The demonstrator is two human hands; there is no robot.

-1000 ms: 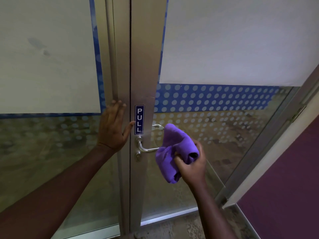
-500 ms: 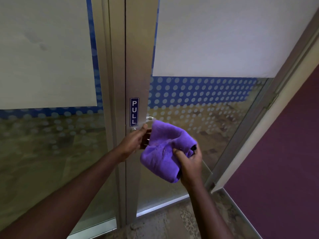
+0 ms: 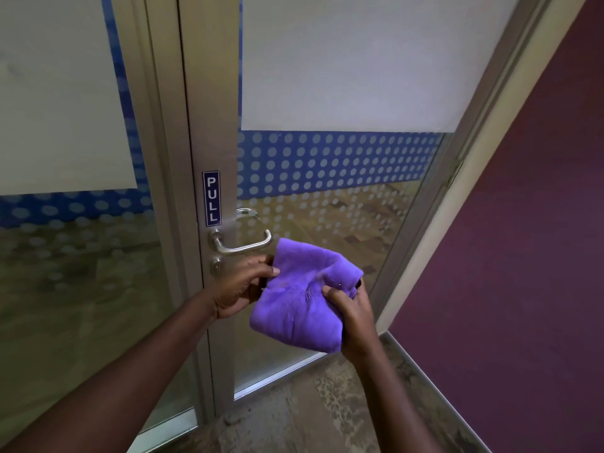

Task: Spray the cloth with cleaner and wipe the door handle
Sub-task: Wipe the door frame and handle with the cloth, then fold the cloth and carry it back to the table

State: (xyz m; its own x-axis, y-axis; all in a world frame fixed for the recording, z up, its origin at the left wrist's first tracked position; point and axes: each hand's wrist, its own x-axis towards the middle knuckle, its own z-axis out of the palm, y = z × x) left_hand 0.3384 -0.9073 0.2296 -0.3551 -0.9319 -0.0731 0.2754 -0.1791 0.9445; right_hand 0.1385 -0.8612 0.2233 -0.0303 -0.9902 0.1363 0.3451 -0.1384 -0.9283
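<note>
A purple cloth (image 3: 302, 302) is bunched between both hands, just below and right of the silver lever door handle (image 3: 243, 245). My left hand (image 3: 242, 286) pinches the cloth's left edge. My right hand (image 3: 351, 310) grips its right side from beneath. The handle is bare, with nothing touching it, and a keyhole (image 3: 216, 265) sits under it. No spray bottle is in view.
The handle is mounted on a metal-framed glass door (image 3: 212, 125) with a blue PULL sign (image 3: 211, 198) above it. A purple wall (image 3: 523, 256) stands close on the right. Mottled floor (image 3: 310, 420) lies below.
My left hand left the door frame and took hold of the cloth. Both hands drew the cloth down and away from the handle, which now shows fully.
</note>
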